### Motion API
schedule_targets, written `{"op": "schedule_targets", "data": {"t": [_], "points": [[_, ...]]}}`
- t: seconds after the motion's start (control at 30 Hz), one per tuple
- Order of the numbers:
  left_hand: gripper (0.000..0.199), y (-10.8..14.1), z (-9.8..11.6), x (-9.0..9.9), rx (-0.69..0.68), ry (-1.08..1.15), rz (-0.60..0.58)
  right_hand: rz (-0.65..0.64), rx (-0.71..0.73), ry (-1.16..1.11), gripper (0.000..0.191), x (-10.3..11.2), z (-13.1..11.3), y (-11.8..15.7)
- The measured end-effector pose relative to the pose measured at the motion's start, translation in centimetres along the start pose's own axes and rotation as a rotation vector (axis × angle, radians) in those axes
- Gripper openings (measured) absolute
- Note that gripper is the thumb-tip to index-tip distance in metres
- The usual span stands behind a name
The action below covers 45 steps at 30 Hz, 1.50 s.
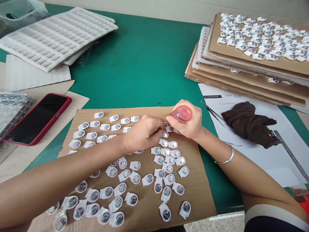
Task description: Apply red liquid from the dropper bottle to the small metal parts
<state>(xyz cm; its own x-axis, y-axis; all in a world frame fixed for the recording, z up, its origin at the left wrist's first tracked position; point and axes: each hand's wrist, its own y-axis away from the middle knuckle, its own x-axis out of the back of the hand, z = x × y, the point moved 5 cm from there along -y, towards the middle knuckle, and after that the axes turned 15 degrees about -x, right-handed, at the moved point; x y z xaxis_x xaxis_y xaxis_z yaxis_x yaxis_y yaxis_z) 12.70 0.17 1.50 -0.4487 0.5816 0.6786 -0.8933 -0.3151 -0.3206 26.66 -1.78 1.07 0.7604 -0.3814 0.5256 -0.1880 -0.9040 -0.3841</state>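
Note:
My right hand (189, 124) is closed round a small squeeze bottle with a rounded pinkish-red end (182, 114), tipped over the far right part of a cardboard sheet (145, 206). Just left of it, my left hand (146, 132) has its fingers pinched together; what they hold, if anything, is hidden. Many small round metallic pieces on white tabbed backings (166, 191) lie in loose rows on the cardboard. Several of these pieces sit right beneath my right hand, and the bottle's tip is out of sight behind the fingers.
Stacked cardboard sheets (217, 72) bearing similar pieces stand at the back right. Tweezers (212, 112) and a dark cloth (249, 122) rest on white paper. On the left are a red-cased phone (38, 117) and white foam trays (58, 35). The table (145, 58) is green.

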Motion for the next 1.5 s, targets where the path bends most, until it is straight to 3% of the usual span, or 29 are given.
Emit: {"op": "schedule_targets", "data": {"t": [0.2,0.4,0.53,0.73,1.03,1.5], "points": [[0.016,-0.1,-1.8,0.0,0.099,0.090,0.012,-0.030,-0.043,0.054,0.031,0.5,-0.8,0.1],[0.016,-0.1,-1.9,0.1,0.128,0.124,0.038,0.201,-0.181,-0.169,0.044,2.9,-0.7,2.2],[0.015,0.2,-1.8,0.1,0.123,0.140,0.042,0.246,-0.241,-0.174,0.040,3.4,-0.2,3.2],[0.015,0.4,-1.8,0.0,0.086,0.121,0.062,0.255,-0.204,-0.092,0.016,3.0,-0.5,3.4],[0.016,0.6,-1.0,0.0,0.022,0.120,0.029,0.234,-0.144,-0.050,0.019,2.2,0.1,3.6],[0.017,0.6,-0.7,0.2,0.027,0.153,0.026,0.223,-0.109,0.026,0.021,2.0,0.1,3.6]]}}
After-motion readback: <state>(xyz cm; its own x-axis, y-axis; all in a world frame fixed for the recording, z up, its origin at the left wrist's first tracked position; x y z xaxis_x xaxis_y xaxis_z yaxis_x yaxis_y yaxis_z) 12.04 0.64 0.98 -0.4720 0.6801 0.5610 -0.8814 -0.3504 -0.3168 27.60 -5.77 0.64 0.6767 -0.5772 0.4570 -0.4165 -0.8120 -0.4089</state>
